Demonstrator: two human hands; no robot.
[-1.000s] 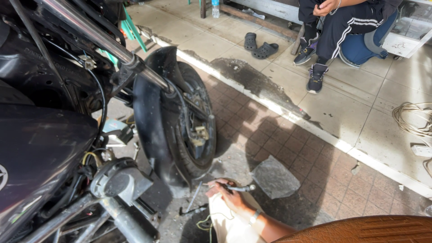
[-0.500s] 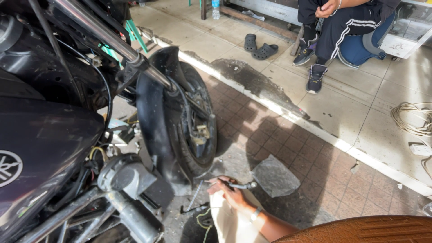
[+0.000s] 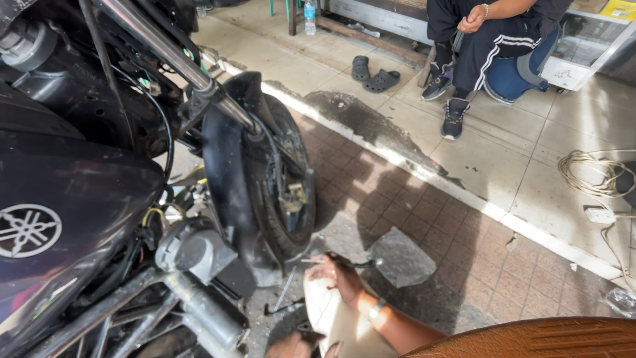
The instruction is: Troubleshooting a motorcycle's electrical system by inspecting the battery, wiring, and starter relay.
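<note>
Fingers of the right hand (image 3: 341, 275) stay clenched on a thin dark metal tool (image 3: 354, 264) beside the black motorcycle front wheel (image 3: 285, 192), barely shifted; left hand (image 3: 291, 345) unclear.

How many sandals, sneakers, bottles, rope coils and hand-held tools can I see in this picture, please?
Dark sandals: 2
Sneakers on the seated person: 2
Bottle: 1
Rope coil: 1
Tool in the right hand: 1
Total: 7
</note>
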